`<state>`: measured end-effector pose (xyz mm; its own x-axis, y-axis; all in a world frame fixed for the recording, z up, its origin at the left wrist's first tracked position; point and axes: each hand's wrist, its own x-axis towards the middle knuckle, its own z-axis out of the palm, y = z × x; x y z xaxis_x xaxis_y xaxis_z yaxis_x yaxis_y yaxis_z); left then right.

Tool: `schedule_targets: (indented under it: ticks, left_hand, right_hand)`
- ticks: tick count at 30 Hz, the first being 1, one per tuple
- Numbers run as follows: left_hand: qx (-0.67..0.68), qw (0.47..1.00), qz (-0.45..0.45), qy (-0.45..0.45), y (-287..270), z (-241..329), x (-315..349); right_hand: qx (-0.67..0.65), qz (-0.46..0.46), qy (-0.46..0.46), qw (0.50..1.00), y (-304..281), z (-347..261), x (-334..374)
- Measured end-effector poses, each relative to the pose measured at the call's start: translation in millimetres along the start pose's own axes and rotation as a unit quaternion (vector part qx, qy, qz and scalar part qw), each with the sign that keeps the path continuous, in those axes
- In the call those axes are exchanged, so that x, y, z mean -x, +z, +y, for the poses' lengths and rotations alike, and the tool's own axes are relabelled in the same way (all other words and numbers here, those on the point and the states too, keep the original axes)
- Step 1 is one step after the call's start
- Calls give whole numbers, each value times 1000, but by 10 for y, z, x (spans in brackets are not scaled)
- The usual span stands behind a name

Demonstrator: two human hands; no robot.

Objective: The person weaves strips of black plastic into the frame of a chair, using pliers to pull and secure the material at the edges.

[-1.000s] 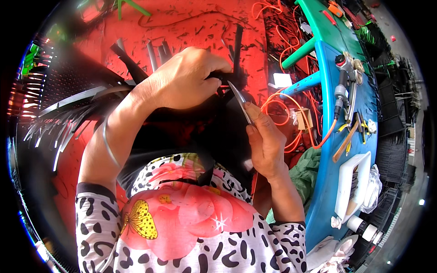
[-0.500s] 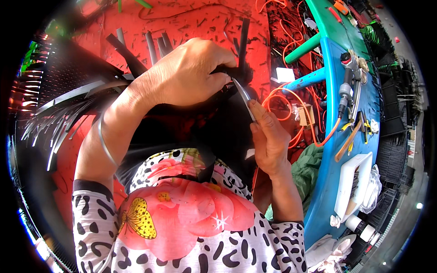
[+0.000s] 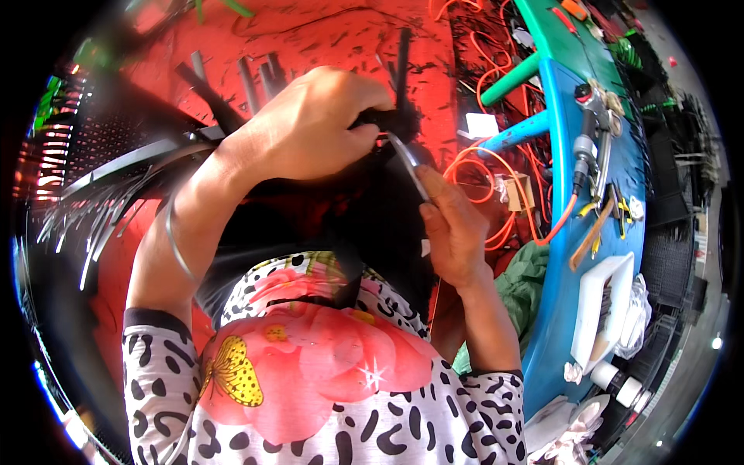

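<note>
The left hand [image 3: 314,128] grips a black plastic strip bundle [image 3: 399,116], its long axis pointing away over the red floor [image 3: 325,39]. Just right, the right hand [image 3: 453,232] holds a thin metal blade [image 3: 408,164], tip touching the bundle.

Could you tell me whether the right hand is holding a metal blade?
Yes, the right hand grips a thin metal blade whose tip meets the black piece in the left hand.

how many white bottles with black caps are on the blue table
2, side by side at the near right end of the blue table, just below the white tray: one bottle to the left, the other to its right. More may be hidden under the crumpled plastic nearby.
</note>
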<state>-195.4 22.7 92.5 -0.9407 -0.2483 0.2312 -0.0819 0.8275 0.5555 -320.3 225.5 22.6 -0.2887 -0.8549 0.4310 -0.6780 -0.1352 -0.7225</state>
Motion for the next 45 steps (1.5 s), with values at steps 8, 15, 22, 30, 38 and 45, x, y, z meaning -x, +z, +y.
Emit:
schedule_targets:
  ticks: [8,15,22,30,38,45]
  left_hand:
    - [17,999,42,5,3,-29,71]
    - [125,991,-19,-36,-5,-32,-20]
    - [105,994,-15,-20,-27,-40,-28]
    - [75,997,-4,-18,4,-37,0]
    - [72,997,6,-3,18,-93,14]
    - [108,992,13,-65,-24,-20,0]
  right_hand:
    - [162,182,77,967,-599,186,519]
    - [389,226,343,824,-1913,515,1464]
    - [552,86,424,713,-1960,759,1825]
    - [470,131,281,826,-2000,926,984]
    - [427,125,507,738,-2257,1709,401]
    - [-145,406,346,833,-2887,1087,809]
